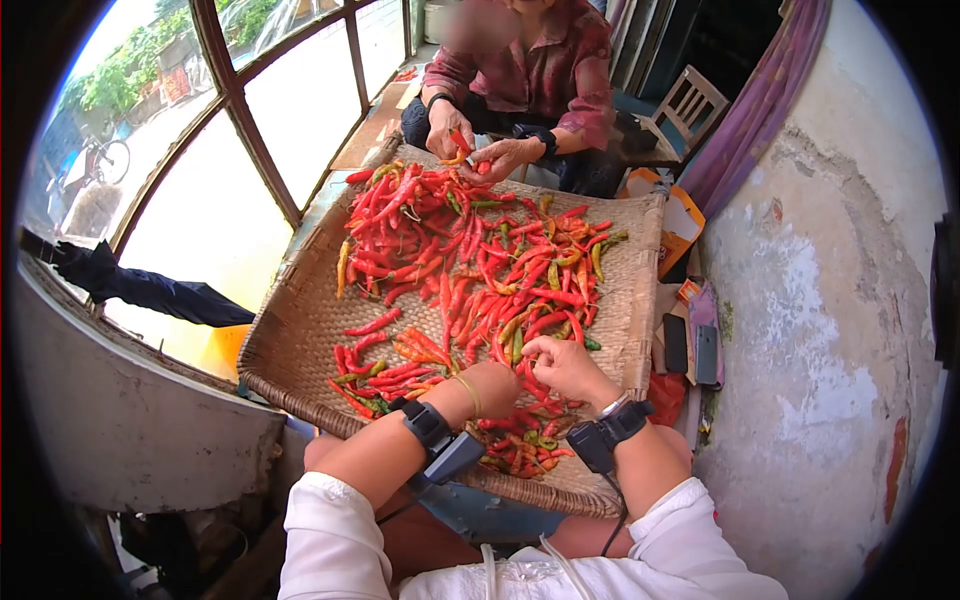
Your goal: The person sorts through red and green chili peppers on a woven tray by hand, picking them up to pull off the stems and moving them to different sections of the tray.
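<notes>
A large woven tray holds heaps of red chili peppers, with some orange and green ones among them. Over the near middle of the tray is my left hand, its fingers turned away and hidden behind the back of the hand. Close on its right, my right hand is closed, fingers curled at the peppers; whatever it grips, if anything, is too small to make out. Smaller groups of peppers lie to the left of my left hand and below both hands.
Across the tray a person in a patterned red shirt holds peppers in both hands. Windows and a dark folded umbrella are on the left. At right are a wall, two phones, an orange box and a wooden chair.
</notes>
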### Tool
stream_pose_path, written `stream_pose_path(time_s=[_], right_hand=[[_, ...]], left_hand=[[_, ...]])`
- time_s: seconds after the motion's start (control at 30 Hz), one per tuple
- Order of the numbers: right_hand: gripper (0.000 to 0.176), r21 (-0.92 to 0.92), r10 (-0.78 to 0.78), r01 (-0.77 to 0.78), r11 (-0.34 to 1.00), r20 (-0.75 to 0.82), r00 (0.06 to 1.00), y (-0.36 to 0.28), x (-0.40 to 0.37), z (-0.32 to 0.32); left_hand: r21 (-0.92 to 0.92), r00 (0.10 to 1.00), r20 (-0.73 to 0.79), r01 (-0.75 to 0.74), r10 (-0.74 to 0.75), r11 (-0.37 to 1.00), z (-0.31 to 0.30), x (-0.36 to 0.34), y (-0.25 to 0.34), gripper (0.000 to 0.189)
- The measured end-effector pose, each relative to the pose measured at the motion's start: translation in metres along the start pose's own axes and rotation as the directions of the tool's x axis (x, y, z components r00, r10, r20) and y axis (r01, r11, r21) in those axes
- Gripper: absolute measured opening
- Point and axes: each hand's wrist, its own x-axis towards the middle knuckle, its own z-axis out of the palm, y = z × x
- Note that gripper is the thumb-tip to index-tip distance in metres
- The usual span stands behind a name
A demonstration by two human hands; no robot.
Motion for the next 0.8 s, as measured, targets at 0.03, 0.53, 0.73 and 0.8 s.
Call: stream_pose_path(time_s=[0.03, 0.53, 0.73, 0.8], right_hand=[[0.022, 0.054, 0.04, -0.038, 0.998, -0.025, 0.999, 0.001, 0.0, -0.003], [0.033, 0.177, 0.123, -0.128, 0.976, 0.039, 0.992, 0.001, -0.002, -0.007], [0.036, 0.613, 0.167, -0.169, 0.772, 0.06, 0.984, -0.006, -0.002, -0.008], [0.032, 0.786, 0.104, -0.086, 0.613, 0.028, 0.994, 0.004, 0.002, -0.004]], left_hand=[[-0.106, 0.999, -0.04, -0.019, 0.015, 0.994, -0.007, -0.006, -0.001, 0.018], [-0.752, 0.407, -0.648, -0.208, -0.644, 0.626, -0.049, -0.041, -0.066, 0.022], [-0.671, 0.809, -0.542, -0.253, -0.228, 0.697, -0.028, -0.023, -0.013, 0.029], [-0.718, 0.933, -0.329, -0.145, -0.148, 0.681, -0.028, -0.022, -0.001, 0.024]])
